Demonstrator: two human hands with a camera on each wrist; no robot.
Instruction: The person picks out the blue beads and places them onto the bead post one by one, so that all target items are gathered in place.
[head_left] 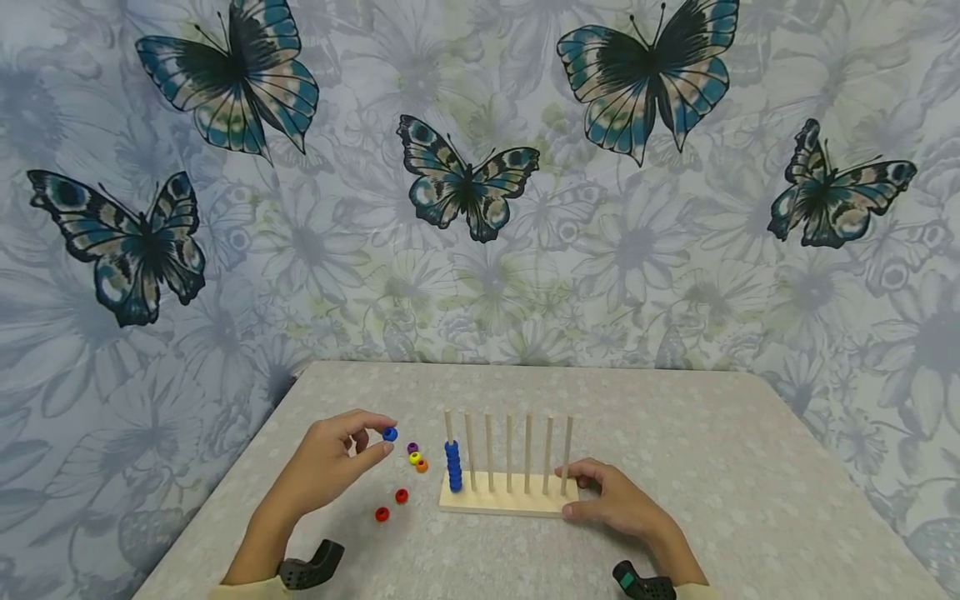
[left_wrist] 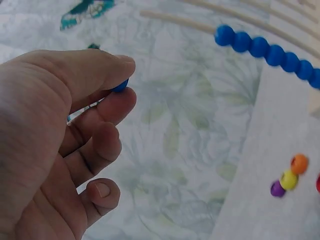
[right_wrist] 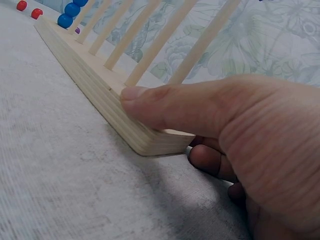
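My left hand pinches a blue bead between thumb and index finger, held left of the wooden peg stand. In the left wrist view most of that bead is hidden by the fingertips. A column of several blue beads is threaded on the leftmost peg, whose top sticks out bare. The other pegs carry nothing. At the stand's right end, my right hand grips the base, thumb on the front edge and fingers round behind, as the right wrist view shows the base close up.
Left of the stand lie a purple bead, a yellow bead and an orange bead close together. Nearer the front are two red beads. Behind the table is a wall with butterfly pictures.
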